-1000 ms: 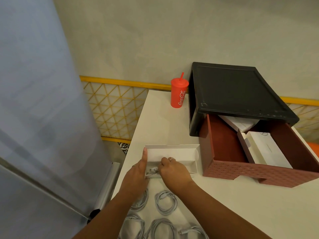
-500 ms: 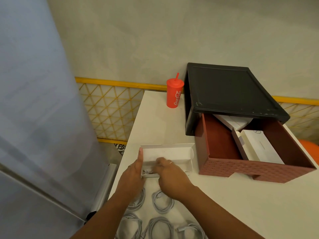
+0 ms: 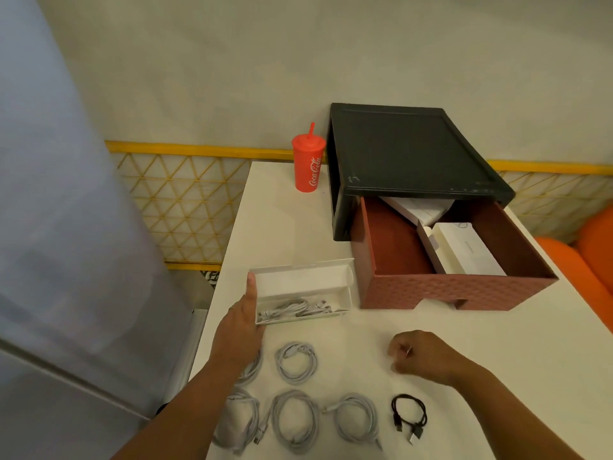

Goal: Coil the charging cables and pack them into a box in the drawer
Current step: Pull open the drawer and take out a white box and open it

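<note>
An open white box [image 3: 345,295] lies on the white table [image 3: 464,333] with a coiled white cable [image 3: 293,308] inside it. My left hand [image 3: 240,323] rests against the box's left end, fingers straight. My right hand [image 3: 421,355] hovers to the right of the box, fingers curled, holding nothing. Several coiled white cables [image 3: 296,362] lie in front of the box, and a small black cable [image 3: 408,415] lies at the right of them. The red drawer [image 3: 441,295] stands pulled out of its black case [image 3: 408,151], with white boxes [image 3: 464,250] inside.
A red cup with a straw [image 3: 308,164] stands at the back of the table beside the black case. A grey panel [image 3: 66,227] rises close on the left. An orange seat [image 3: 583,260] is at the right, past the table's edge.
My right hand has drawn back out of the white box to the right, leaving the coiled cable inside. My left hand stays at the box's left end.
</note>
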